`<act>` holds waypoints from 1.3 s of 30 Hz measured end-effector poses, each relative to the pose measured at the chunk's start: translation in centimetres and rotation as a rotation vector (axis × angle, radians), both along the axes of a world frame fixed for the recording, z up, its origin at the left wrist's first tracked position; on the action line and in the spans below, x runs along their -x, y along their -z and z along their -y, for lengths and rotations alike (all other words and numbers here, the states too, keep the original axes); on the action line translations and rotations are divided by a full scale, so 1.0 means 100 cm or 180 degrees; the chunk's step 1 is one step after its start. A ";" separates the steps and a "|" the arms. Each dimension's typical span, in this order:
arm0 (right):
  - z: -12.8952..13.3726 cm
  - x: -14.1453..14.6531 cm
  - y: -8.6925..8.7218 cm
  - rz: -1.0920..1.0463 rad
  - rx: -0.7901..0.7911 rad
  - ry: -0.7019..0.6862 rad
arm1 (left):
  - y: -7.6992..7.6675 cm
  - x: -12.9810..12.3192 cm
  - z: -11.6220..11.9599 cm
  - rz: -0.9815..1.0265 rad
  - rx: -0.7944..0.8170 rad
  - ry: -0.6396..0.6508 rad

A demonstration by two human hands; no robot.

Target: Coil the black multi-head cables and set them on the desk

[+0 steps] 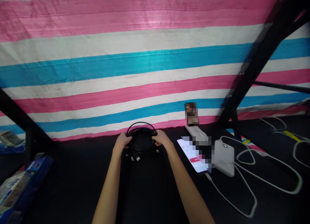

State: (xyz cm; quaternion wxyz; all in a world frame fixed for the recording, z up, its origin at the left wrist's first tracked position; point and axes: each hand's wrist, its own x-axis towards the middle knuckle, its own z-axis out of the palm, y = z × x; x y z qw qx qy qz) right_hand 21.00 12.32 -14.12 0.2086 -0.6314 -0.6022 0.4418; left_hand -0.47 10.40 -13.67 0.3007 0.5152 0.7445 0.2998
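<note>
A coiled black cable [141, 149] rests on the black surface [142, 191], near the striped sheet. Its upper loop rises a little above the rest of the coil. My left hand [123, 142] grips the left side of the coil, thumb pressed against the fingers. On the opposite side my right hand [160, 138] pinches the coil in the same way. Several connector ends show at the front of the coil, most of them just right of my left hand and one below my right hand.
Right of the coil lie a lit phone [193, 157] and a white power bank [224, 157] with white cables. Blue packages [26, 182] are at the left. Black frame bars [254, 65] slant at both sides before the striped sheet [135, 65].
</note>
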 end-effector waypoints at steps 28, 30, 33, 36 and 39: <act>0.008 -0.012 -0.021 0.1081 -0.0769 -0.0071 | -0.023 -0.023 0.011 -0.1835 -0.0131 0.0334; 0.008 -0.010 -0.019 0.1060 -0.0758 -0.0081 | -0.019 -0.022 0.009 -0.1807 -0.0003 0.0362; 0.007 -0.010 -0.018 0.1019 -0.0756 -0.0076 | -0.016 -0.019 0.007 -0.1738 0.0156 0.0390; 0.006 -0.013 -0.018 0.0965 -0.0789 -0.0033 | -0.018 -0.014 0.008 -0.1633 0.0196 0.0479; 0.005 -0.018 -0.019 0.0897 -0.0819 0.0014 | -0.023 -0.010 0.011 -0.1520 0.0192 0.0564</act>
